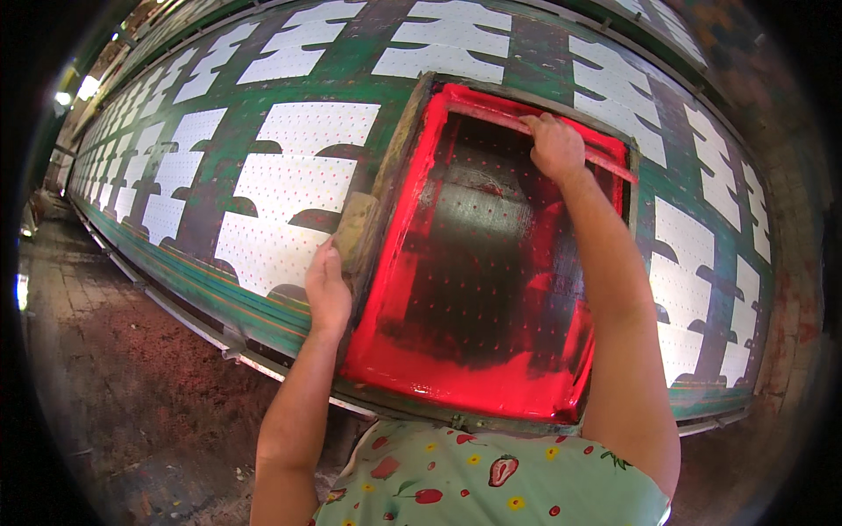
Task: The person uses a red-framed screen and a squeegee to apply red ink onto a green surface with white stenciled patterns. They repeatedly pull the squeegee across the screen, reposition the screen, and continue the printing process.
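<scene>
A screen printing frame (405, 145) lies on a long green table before me, its mesh (478, 210) dark in the middle with rows of small dots. Thick red ink (474, 381) lines the mesh edges and pools at the near end. My right hand (559, 147) is closed over a red-smeared squeegee (495, 118) set across the far end of the frame. At the frame's left side, my left hand (327, 285) grips a worn wooden handle (358, 223); its fingertips are partly hidden.
White cut fabric pieces (303, 180) with small coloured dots lie in rows on the green table (338, 92), on both sides of the frame. A metal rail (232, 344) runs along the table's near edge. The stained floor (175, 394) shows at lower left.
</scene>
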The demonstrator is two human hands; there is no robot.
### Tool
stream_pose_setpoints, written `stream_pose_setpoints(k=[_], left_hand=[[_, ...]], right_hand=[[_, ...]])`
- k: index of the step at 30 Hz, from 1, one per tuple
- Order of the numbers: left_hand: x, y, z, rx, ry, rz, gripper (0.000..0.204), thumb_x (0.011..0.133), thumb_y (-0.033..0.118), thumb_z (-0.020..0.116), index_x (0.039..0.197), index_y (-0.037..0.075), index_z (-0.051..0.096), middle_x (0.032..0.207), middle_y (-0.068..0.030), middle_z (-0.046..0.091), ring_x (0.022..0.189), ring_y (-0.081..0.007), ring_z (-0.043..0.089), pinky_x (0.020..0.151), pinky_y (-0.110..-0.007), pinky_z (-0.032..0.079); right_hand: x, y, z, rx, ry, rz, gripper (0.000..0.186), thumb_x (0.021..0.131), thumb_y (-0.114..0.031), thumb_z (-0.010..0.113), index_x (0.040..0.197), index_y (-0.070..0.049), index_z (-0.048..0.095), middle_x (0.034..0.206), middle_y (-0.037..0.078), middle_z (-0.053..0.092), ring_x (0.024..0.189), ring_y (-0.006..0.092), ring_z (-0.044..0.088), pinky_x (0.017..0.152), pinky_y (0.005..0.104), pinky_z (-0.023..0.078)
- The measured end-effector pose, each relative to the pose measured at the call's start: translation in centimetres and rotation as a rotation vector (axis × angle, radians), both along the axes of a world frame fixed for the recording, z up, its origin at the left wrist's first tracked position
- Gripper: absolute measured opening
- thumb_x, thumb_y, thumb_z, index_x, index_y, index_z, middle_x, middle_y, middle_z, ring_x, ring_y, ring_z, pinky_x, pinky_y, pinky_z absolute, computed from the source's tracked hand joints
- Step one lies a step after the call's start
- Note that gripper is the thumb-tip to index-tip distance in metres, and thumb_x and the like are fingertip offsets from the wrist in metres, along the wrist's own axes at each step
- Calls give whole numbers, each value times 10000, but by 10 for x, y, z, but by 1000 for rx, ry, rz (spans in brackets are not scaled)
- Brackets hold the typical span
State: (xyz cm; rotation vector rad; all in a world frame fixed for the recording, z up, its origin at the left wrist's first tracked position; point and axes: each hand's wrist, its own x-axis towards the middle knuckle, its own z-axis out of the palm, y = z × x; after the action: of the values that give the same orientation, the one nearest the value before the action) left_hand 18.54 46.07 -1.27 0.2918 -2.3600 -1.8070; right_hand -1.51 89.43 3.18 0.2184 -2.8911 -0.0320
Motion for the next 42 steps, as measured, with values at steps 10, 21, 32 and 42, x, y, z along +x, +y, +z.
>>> stream_pose_setpoints(k=[10, 21, 32, 42], left_hand=[[-1, 1, 0, -98, -96, 86, 479, 1239, 267, 458, 1385, -110, 715, 1248, -196, 792, 1194, -256, 703, 1094, -398, 524], [-3, 2, -2, -142, -5, 79, 410, 1221, 247, 487, 1223, -86, 727, 1063, -176, 763, 1020, -247, 679, 962, -424, 533], [-6, -4, -10, -36, 53, -6, 385, 1204, 249, 542, 1288, -76, 731, 1102, -183, 777, 1022, -265, 706, 955, -419, 546], [-5, -2, -8, 51, 94, -87, 540, 1072, 269, 815, 1483, -49, 668, 1301, -228, 809, 1198, -321, 776, 1062, -422, 574]], right_hand=[[-43, 24, 13, -52, -77, 5, 492, 967, -88, 678, 1419, -253, 782, 1302, 164, 822, 1186, 405, 797, 1017, 548, 645], [-12, 1, 29, -4, -207, -61, 357, 960, -194, 672, 1275, -133, 828, 1249, 197, 836, 1195, 412, 798, 1037, 558, 640], [215, -87, 34, -65, -183, 85, 405, 815, -112, 736, 1201, -172, 841, 1076, 179, 827, 993, 399, 820, 864, 531, 666], [417, -183, 49, -127, -258, 55, 457, 797, -47, 778, 1245, -119, 835, 1068, 116, 773, 1022, 328, 791, 867, 466, 659]])
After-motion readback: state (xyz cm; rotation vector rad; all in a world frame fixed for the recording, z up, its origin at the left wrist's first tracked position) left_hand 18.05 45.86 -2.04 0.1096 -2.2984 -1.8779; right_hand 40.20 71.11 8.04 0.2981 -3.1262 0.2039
